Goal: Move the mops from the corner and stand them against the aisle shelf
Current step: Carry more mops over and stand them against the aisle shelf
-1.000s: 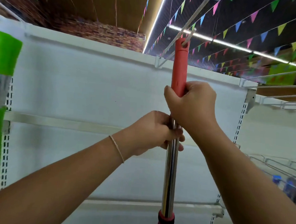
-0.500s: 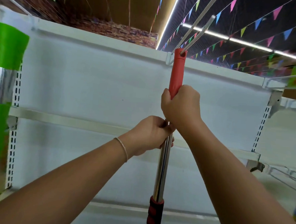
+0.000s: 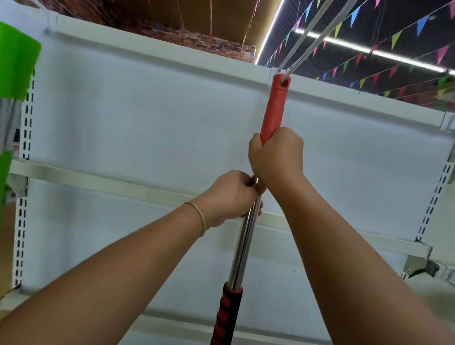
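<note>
Your left hand (image 3: 231,196) clenches steel mop pole (image 3: 243,248); right hand (image 3: 276,155), touching just above, clenches red top grip (image 3: 274,109). Pole near upright, tip tilted right, touching or just before top rail of white shelf (image 3: 144,120) ahead. Mop head out of view below. Right hand nearer tip.

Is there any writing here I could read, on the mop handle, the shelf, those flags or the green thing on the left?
No readable text anywhere in this view.
Mop handle, gripped by the right hand and left hand: plain red grip and bare metal, no brand showing.
Aisle shelf: blank white panels.
Pennant flags: plain colours.
Green bands on the left pole: blurred, no lettering visible.
</note>
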A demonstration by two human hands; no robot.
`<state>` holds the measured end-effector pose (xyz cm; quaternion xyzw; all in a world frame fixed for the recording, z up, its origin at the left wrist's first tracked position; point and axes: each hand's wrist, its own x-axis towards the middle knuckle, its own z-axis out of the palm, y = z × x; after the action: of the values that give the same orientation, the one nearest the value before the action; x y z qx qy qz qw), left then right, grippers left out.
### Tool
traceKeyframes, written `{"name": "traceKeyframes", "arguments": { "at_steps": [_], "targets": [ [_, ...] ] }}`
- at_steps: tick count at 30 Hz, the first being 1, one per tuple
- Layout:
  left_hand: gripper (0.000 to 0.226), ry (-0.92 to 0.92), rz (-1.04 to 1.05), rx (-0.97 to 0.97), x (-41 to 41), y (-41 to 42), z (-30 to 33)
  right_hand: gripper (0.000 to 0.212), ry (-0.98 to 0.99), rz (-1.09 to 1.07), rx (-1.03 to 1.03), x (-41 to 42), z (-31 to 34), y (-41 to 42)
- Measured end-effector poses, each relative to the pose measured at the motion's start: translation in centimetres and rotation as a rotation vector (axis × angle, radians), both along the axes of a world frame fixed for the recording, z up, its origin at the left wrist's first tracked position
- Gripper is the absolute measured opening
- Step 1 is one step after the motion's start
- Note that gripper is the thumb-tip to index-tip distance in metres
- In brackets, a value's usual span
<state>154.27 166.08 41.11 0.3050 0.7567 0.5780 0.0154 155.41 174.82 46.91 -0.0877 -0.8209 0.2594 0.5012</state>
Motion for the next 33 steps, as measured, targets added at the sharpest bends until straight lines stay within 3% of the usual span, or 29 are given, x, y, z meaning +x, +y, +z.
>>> {"name": "traceKeyframes", "arguments": {
  "at_steps": [23,28,33],
  "targets": [
    [0.032,0.121,0.085,0.024,-0.7,1.1,-1.5,0.030,0.044,0.091,-0.003,-1.6,-1.8,1.8],
    [0.044,0.216,0.189,-0.057,0.2,1.3,-2.6,0.036,-0.047,0.124,0.007,-0.6,-2.2,1.8],
    [0.059,0.368,0.306,-0.383,0.7,-0.2,-4.4,0.034,-0.115,0.146,0.002,0.8,-2.9,1.5]
  ]
}}
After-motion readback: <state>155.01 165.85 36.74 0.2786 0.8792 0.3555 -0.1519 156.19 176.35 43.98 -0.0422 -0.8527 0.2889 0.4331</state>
